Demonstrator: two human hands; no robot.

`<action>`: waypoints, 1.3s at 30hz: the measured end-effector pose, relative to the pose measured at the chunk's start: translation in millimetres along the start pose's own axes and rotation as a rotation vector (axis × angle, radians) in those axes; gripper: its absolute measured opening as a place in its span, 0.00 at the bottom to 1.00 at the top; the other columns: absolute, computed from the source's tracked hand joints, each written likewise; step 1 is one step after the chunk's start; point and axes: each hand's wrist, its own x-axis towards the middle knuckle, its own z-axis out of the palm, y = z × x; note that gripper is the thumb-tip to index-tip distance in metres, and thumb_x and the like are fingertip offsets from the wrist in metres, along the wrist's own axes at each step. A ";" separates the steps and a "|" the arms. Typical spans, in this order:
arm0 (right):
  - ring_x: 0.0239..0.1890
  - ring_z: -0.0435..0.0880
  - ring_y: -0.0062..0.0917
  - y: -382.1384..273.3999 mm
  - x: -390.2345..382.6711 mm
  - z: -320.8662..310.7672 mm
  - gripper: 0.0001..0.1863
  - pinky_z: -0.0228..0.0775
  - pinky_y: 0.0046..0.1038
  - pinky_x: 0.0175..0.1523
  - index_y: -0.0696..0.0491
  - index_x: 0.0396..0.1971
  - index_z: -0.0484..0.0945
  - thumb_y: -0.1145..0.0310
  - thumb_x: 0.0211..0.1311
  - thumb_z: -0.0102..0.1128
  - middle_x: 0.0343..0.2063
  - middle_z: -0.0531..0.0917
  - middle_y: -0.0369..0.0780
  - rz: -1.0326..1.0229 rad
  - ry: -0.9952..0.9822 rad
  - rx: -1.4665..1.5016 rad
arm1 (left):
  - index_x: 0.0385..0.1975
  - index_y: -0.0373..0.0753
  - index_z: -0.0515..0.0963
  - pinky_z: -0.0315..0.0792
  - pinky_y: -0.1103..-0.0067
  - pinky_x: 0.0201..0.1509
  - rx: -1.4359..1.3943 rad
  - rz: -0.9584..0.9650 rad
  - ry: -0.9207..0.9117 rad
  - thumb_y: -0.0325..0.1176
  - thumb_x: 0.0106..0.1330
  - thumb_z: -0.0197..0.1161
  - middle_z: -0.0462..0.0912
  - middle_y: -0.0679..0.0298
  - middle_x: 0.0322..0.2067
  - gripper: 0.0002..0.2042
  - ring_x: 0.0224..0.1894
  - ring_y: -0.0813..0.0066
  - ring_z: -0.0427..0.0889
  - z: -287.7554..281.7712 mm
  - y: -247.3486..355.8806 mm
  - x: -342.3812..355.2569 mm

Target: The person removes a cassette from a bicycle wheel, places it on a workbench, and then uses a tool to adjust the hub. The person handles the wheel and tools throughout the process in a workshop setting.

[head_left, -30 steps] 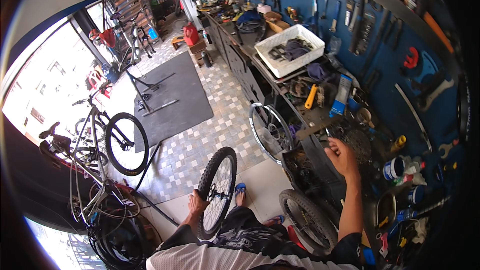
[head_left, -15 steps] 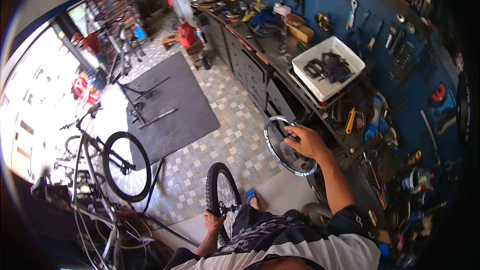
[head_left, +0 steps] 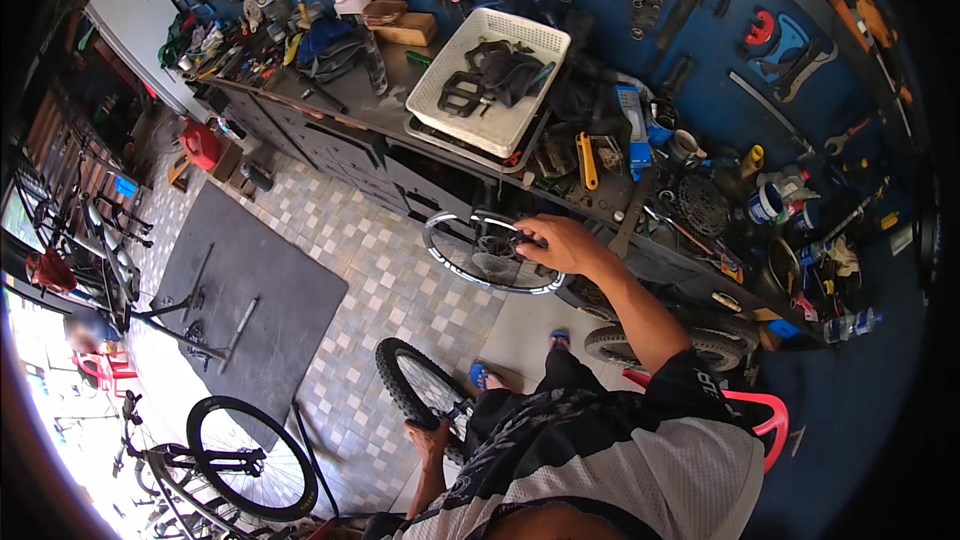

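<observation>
My left hand [head_left: 427, 437] grips a bicycle wheel with a knobby black tire [head_left: 400, 385], held low beside my dark shorts. My right hand [head_left: 555, 245] reaches out over a second wheel with a bare rim [head_left: 450, 268], its fingers curled closed on the small purple-and-dark hub, partly hidden by them. That wheel leans at the front of the dark workbench [head_left: 335, 105]. On the bench above it are a white plastic basket [head_left: 425, 95] with pedals and dark cloths, a yellow-handled tool [head_left: 586, 160] and a cassette [head_left: 700, 204].
A grey mat [head_left: 285, 290] carrying a stand lies left. Bikes [head_left: 225, 480] stand along the left, with a person [head_left: 95, 325] near a red chair [head_left: 120, 368]. More tired wheels [head_left: 625, 345] and a red chair [head_left: 760, 410] are at lower right. Tools hang on a blue board [head_left: 680, 70].
My view has swung right toward the bench. My right hand has reached forward and closed on the bare-rim wheel's hub. My left hand still holds the tired wheel.
</observation>
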 end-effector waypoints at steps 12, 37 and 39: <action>0.54 0.82 0.43 64.4 77.2 -112.0 0.21 0.75 0.41 0.58 0.54 0.56 0.80 0.61 0.67 0.67 0.49 0.83 0.45 -0.155 0.434 -0.211 | 0.68 0.33 0.54 0.74 0.52 0.63 0.193 0.009 0.044 0.53 0.49 0.78 0.72 0.36 0.59 0.52 0.61 0.34 0.76 43.9 66.7 15.2; 0.52 0.85 0.40 50.0 276.0 -193.9 0.24 0.77 0.40 0.58 0.48 0.59 0.81 0.56 0.65 0.70 0.55 0.80 0.44 0.010 0.535 -0.386 | 0.55 0.29 0.79 0.80 0.63 0.47 -0.178 0.745 0.097 0.52 0.65 0.73 0.87 0.44 0.44 0.31 0.44 0.50 0.87 -8.6 356.5 188.5; 0.44 0.86 0.35 59.1 258.8 -183.2 0.22 0.78 0.35 0.50 0.49 0.56 0.83 0.58 0.65 0.72 0.49 0.82 0.44 -0.033 0.657 -0.257 | 0.56 0.30 0.77 0.82 0.72 0.37 -0.527 0.608 -0.134 0.53 0.68 0.72 0.86 0.48 0.39 0.30 0.36 0.65 0.89 -22.9 460.8 160.6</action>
